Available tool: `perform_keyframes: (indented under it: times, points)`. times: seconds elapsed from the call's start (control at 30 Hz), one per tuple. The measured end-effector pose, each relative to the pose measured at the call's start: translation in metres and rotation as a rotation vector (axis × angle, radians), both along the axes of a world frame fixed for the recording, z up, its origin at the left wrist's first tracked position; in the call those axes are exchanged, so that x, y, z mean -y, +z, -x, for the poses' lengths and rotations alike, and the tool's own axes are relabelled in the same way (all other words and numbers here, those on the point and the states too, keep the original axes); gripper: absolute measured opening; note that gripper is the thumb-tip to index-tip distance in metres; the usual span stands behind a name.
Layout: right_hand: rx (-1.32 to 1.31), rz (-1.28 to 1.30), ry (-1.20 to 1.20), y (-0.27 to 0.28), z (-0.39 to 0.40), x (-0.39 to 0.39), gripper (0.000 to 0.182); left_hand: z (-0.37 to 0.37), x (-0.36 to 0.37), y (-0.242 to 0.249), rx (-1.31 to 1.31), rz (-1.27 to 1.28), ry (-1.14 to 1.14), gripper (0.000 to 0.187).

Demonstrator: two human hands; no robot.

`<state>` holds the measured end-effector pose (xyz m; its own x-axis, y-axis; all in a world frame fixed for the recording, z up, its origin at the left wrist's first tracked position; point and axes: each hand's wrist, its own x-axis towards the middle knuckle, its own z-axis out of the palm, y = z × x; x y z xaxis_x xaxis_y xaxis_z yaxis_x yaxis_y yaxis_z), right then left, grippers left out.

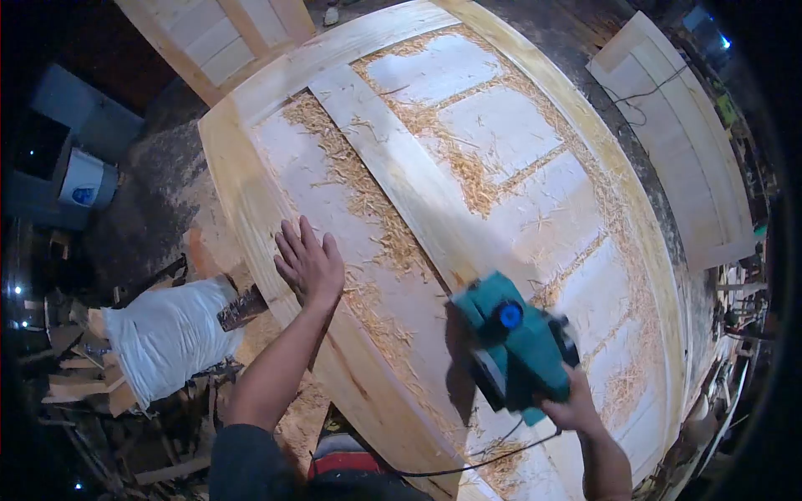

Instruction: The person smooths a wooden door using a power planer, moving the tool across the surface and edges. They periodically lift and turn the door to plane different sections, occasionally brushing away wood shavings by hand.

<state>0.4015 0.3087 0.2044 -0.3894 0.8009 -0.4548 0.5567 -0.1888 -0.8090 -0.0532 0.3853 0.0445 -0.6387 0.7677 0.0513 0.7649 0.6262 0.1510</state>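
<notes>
My right hand (570,402) is wrapped round the rear handle of a green electric planer (516,342) with a blue knob. The planer is over the middle rail of a large pale wooden door (380,146), and its underside is hidden from me. A black power cord (468,469) trails from it toward my body. My left hand (311,265) rests flat with fingers spread on the door's left stile. Curly wood shavings (368,196) lie thickly in the recessed panels on both sides of the rail.
A paneled wooden door (225,42) stands beyond the far left corner. Another panel (681,150) lies at the right with a thin cable across it. At the lower left are a stuffed white sack (171,338) and wood scraps. A white bucket (86,179) stands farther back.
</notes>
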Motion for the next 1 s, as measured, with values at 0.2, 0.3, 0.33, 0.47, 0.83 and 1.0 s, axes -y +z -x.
perform_keyframes:
  times: [0.2,0.3,0.33,0.47,0.83,1.0]
  points:
    - [-0.092,-0.110,0.012,-0.010,0.117,-0.111,0.041,0.000,-0.001,0.012,0.120,-0.002,-0.005,0.064]
    - [-0.005,-0.204,0.003,-0.007,0.170,-0.152,0.040,0.001,0.002,0.009,0.147,-0.028,-0.038,0.065]
    - [-0.016,-0.238,0.005,-0.006,0.189,-0.167,0.040,0.003,0.002,0.007,0.148,-0.050,-0.052,0.065]
    - [-0.060,-0.259,0.006,-0.016,0.255,-0.228,0.036,0.005,0.005,0.013,0.236,-0.070,-0.076,0.061]
    - [-0.338,-0.285,0.014,-0.038,0.375,-0.364,0.069,0.010,0.009,0.009,0.209,-0.095,-0.164,0.061]
    - [-0.174,-0.161,0.065,-0.020,0.236,-0.227,0.052,-0.014,-0.018,0.032,0.344,-0.388,-0.383,0.055]
